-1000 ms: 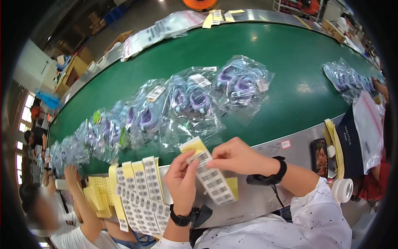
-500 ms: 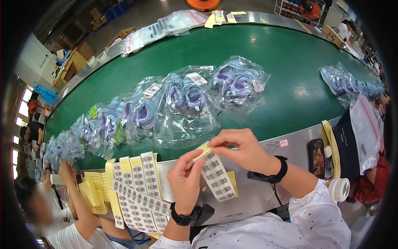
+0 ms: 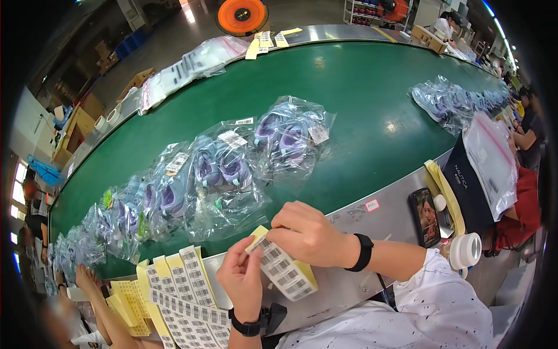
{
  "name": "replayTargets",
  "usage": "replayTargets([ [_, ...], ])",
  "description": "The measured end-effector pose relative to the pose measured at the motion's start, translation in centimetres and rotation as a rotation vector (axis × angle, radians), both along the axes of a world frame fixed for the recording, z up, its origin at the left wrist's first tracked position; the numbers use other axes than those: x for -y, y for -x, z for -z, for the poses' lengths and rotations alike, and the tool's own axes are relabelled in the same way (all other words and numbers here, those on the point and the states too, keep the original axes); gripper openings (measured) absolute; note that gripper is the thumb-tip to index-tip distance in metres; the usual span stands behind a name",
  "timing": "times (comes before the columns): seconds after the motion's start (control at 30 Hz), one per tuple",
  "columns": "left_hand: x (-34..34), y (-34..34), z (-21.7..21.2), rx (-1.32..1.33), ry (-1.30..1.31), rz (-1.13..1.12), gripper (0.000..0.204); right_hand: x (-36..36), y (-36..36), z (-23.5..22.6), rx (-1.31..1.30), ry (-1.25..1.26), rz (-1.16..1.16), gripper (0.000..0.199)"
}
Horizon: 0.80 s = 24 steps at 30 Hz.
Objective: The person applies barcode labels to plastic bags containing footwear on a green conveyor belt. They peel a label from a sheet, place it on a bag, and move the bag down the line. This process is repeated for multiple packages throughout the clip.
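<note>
A strip of white barcode stickers (image 3: 286, 271) on yellow backing is held at a slant above the metal edge of the table. My left hand (image 3: 241, 282) pinches its upper left corner between thumb and fingers. My right hand (image 3: 307, 235) is closed at the top edge of the strip, fingertips bent onto the yellow backing; whether they hold a loose sticker is hidden. More sticker sheets (image 3: 195, 279) lie fanned out left of my left hand. Beyond my hands, clear bags of blue and purple shoes (image 3: 224, 163) lie in a row on the green belt (image 3: 349, 116).
A phone (image 3: 425, 218), a white-lidded cup (image 3: 465, 251) and a dark box (image 3: 465, 177) with plastic bags on it stand at the right. Flat clear bags (image 3: 192, 70) lie on the far edge. At the left, a co-worker's arms (image 3: 96, 296) reach toward the belt.
The view has swung right, so the belt and shoes sit farther left. My right hand has rolled knuckles up, its fingers curling in more over the strip's top edge. My left hand keeps its pinch.
</note>
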State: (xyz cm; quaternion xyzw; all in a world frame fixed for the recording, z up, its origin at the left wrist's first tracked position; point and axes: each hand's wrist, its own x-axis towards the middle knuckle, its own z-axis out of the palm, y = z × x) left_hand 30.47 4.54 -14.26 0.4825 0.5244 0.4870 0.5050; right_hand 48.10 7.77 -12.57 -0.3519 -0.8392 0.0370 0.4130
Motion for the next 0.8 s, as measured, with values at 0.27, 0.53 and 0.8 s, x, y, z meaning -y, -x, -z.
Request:
replayTargets([
  [0.27, -0.5, -1.0, 0.6, 0.196, 0.041, 0.051, 0.050, -0.7, -1.9, -1.8, -0.487, 0.386, 0.119, 0.004],
  [0.53, 2.1, -2.4, 5.3, 0.066, 0.131, -0.014, 0.051, -12.5, -14.2, 4.8, -1.227, 0.731, 0.768, 0.066],
  [0.8, 2.7, -3.8, 6.2, 0.156, 0.147, 0.037, 0.054, -24.3, -14.6, 8.6, -0.847, 0.926, 0.488, 0.094],
])
